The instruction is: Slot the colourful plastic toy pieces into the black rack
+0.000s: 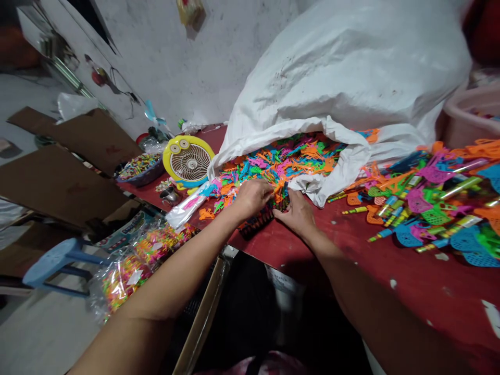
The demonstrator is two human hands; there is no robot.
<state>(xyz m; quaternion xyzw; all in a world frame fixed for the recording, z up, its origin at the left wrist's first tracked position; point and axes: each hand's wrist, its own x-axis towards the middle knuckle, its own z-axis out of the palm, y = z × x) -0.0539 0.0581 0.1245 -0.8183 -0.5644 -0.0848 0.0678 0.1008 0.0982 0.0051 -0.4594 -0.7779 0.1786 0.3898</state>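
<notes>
My left hand is over a dark slotted rack at the table's front edge, its fingers pinched together. What they hold, if anything, is hidden. My right hand grips the rack's right end, thumb in front and fingers behind. Small bright plastic pieces in orange, blue, green and pink spill from the mouth of a large white sack, just behind both hands. Some orange pieces lie between my hands. A clear plastic bag rests left of my left hand.
To the right on the red table lie many coloured plastic toys with tubes. A yellow fan and a basin of small pieces stand left. Below are filled bags, a blue stool and a cardboard edge.
</notes>
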